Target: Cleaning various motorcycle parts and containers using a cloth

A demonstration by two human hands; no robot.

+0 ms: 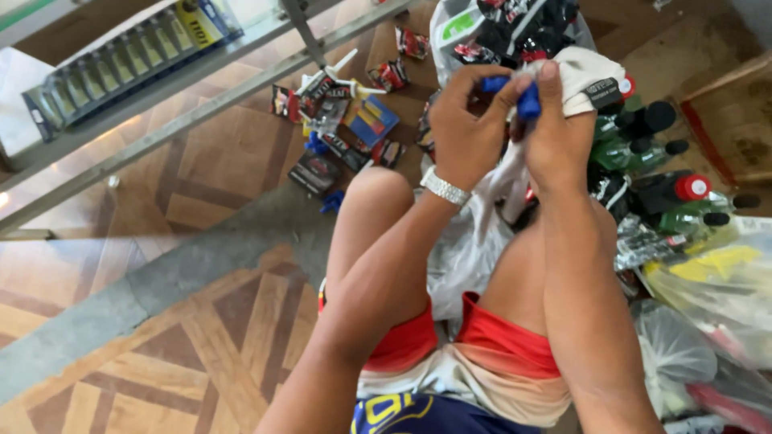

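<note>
I see a small blue thing point(528, 103) pinched up above the knees by both hands, left point(465, 133) and right point(559, 128), closed on it with a white cloth point(591, 80), over bottles point(643, 145) on the floor point(201, 337).

The person sat low with both knees drawn up and apart, bare legs bent, and both arms reached forward between and over them. The left hand point(465, 133) was raised in front of the left knee, wrist cocked, back of the hand toward the camera, fingers curled inward with thumb and forefinger pinched together near the top. A pale band circled the left wrist. The right hand point(556, 133) stood just beside it, almost touching, its forearm running straight up from the lower right. Its thumb pointed upward and its fingers were folded in a closed grasp. Both hands met at the fingertips, knuckles close together.
</note>
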